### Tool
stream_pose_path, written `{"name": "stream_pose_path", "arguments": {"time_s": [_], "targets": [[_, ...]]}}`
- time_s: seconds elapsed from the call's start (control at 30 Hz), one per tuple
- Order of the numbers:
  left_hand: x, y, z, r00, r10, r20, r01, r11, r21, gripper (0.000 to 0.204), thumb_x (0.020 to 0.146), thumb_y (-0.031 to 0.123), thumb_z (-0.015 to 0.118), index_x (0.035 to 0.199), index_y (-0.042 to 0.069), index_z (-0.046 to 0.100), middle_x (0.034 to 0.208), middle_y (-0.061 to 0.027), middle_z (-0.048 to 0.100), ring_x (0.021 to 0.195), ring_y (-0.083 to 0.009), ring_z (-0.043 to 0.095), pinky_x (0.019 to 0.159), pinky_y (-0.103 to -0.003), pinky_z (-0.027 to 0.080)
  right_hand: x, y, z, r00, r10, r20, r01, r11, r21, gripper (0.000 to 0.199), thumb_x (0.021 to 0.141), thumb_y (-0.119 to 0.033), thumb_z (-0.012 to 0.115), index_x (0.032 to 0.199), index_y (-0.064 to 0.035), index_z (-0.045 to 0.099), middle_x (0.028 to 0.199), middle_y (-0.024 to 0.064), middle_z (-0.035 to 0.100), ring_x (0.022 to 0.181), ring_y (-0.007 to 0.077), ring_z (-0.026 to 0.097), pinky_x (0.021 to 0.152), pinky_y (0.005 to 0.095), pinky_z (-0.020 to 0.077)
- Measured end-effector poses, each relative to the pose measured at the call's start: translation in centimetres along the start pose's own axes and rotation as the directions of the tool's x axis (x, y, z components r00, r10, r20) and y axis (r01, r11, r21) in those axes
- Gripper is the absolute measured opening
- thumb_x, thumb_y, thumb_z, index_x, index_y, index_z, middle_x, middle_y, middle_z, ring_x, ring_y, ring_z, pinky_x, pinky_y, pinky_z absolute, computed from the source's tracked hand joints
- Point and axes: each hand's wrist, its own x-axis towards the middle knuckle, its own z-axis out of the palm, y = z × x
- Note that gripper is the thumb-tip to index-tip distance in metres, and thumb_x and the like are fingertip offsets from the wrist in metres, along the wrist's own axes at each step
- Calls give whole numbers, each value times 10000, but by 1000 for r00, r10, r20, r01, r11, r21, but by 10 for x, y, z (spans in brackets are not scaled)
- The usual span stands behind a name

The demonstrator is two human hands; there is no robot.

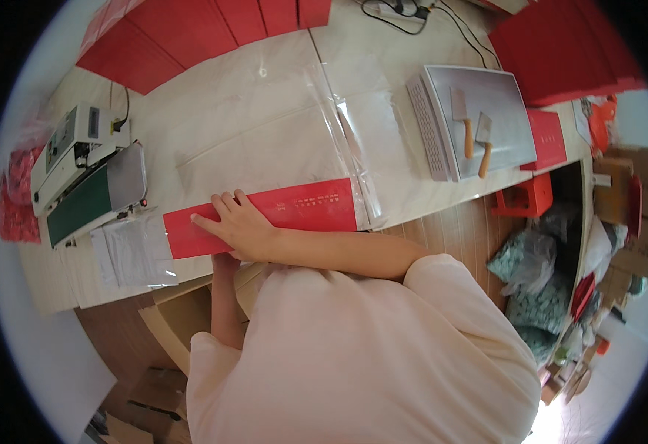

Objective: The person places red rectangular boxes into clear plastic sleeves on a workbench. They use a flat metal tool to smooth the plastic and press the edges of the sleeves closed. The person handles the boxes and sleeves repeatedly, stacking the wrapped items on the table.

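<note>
A long flat red box [302, 206] with light-coloured print lies at the table's near edge. On its left half rests my right hand [244, 226], palm down, fingers stretched out and spread. My left hand [225, 261] is at the box's near edge, just below the right one; its fingers are hidden, so its grip cannot be made out. Clear plastic film [357, 148] lies beyond the box and along its right end. Left of the box is a stack of clear plastic bags [128, 255].
A sealing machine [79, 166] with a green belt stands at the left. To the right, two wooden-handled scrapers [476, 140] lie on a silver hot plate [490, 89]. Red boxes [183, 37] line the back. Below the table are an open carton [183, 314] and a red stool [528, 198].
</note>
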Motion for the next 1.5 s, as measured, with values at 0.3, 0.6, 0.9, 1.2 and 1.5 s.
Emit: {"name": "stream_pose_path", "arguments": {"time_s": [0.3,0.6,0.9,1.2,1.5], "targets": [[-24,-3,72,859,442,258,-497,842,210,611,1016,523,338,1422,73,419,1400,-98,499,1296,-257,469,1107,-447,362,-45,28,-72,984,-63,-164,94,976,194,1036,632,-262,860,1501,-111,316,1279,263,426,1118,378,440,973,499,341],[-134,-17,241,447,853,269,-803,250,542,678,1031,570,237,1450,56,377,1482,-90,407,1361,-244,394,1144,-402,302,-70,111,-44,901,-71,-429,279,850,447,1089,621,-147,850,1513,-60,230,1342,281,329,1167,451,399,1012,534,357],[-118,-35,262,317,858,404,-824,38,566,665,1046,541,204,1398,24,432,1452,-89,454,1360,-222,392,1140,-385,263,-83,151,0,847,15,-531,310,798,516,1210,618,-180,890,1524,-51,97,1439,293,268,1286,475,348,1075,526,341],[-181,-34,308,-189,803,565,-554,-562,614,404,1024,273,452,1300,-19,491,1320,-120,532,1265,-226,459,1101,-365,316,-174,194,-65,744,360,-563,-203,925,322,742,767,-126,763,1417,-50,412,1413,235,396,1280,406,422,1057,468,375],[-218,-134,362,308,444,841,-541,-646,539,175,967,148,566,1050,19,650,1010,-79,662,950,-167,622,868,-285,465,-356,306,-118,192,673,-714,-943,328,55,239,840,-231,677,964,-31,632,950,160,653,919,358,613,800,466,485]]}}
